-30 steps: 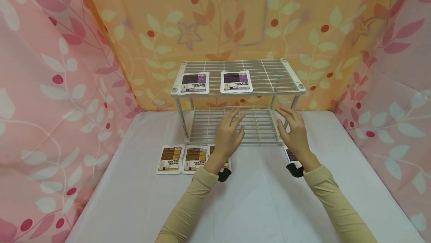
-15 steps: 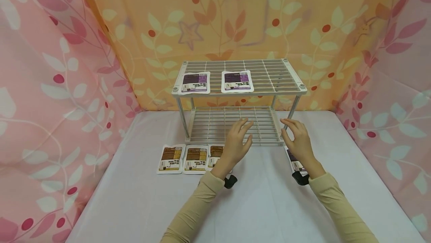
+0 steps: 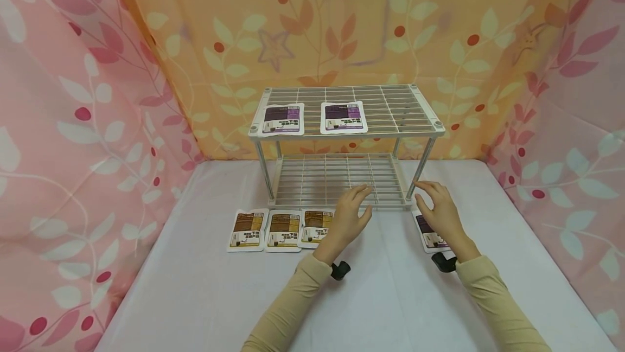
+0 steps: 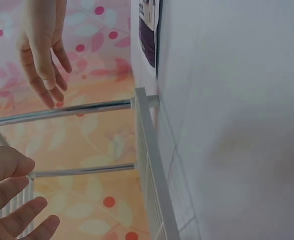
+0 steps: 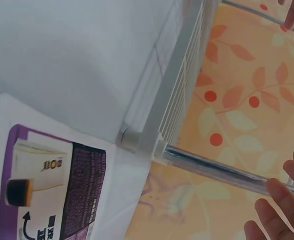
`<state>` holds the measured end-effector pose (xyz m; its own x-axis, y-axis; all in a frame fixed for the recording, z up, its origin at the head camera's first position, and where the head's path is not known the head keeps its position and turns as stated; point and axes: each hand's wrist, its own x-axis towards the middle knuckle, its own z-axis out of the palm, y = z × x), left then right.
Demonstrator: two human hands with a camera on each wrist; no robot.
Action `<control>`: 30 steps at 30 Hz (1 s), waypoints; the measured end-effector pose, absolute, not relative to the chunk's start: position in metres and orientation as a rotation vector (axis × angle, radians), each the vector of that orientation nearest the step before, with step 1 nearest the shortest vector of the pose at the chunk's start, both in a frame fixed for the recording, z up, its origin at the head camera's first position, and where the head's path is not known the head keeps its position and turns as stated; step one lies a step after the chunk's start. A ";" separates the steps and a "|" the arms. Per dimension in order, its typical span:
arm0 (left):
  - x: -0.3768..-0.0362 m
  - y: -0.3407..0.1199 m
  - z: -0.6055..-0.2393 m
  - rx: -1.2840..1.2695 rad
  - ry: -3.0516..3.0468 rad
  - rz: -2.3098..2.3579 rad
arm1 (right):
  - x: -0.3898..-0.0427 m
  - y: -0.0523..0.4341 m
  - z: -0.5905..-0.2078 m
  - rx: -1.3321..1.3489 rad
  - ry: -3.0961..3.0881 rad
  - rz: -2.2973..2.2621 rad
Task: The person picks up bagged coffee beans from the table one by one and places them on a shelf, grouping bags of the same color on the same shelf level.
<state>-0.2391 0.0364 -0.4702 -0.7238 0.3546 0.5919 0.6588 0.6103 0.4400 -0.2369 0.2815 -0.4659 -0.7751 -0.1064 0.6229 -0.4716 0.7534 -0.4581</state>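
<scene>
My left hand (image 3: 346,219), fingers relaxed and holding nothing, hovers in front of the wire rack's lower shelf (image 3: 312,178). Just left of it, a brown-and-yellow packet (image 3: 312,227) is partly covered by the hand. My right hand (image 3: 439,211) is likewise loose, near the rack's front right leg. Below and beside that hand lies a purple-labelled packet (image 3: 427,235) on the table, its label large in the right wrist view. Two similar purple packets (image 3: 282,120) (image 3: 344,117) lie on the upper shelf's left and middle.
Two more brown-and-yellow packets (image 3: 248,231) (image 3: 284,231) lie in a row left of my left hand. The two-tier white rack (image 3: 405,105) stands at the back of the white table (image 3: 381,308). Floral cloth (image 3: 195,32) hangs at the back and both sides.
Both hands have drawn back from the rack toward the body and shifted a little right. More of the third brown packet and the right-hand purple packet now shows. The packets have stayed put.
</scene>
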 end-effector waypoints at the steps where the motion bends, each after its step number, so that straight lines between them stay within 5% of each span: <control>1: -0.239 0.038 -0.472 -0.808 -2.393 -0.922 | -0.237 0.283 -0.467 0.427 -2.375 0.829; 30: -0.230 0.085 -0.502 -0.979 -2.737 -0.962 | -0.229 0.324 -0.477 0.335 -2.843 0.775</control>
<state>-0.2300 0.0850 -0.5021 -0.7928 0.5455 0.2720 0.5957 0.5989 0.5352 -0.2290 0.3236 -0.4770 -0.9593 -0.1692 0.2262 -0.2606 0.8390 -0.4776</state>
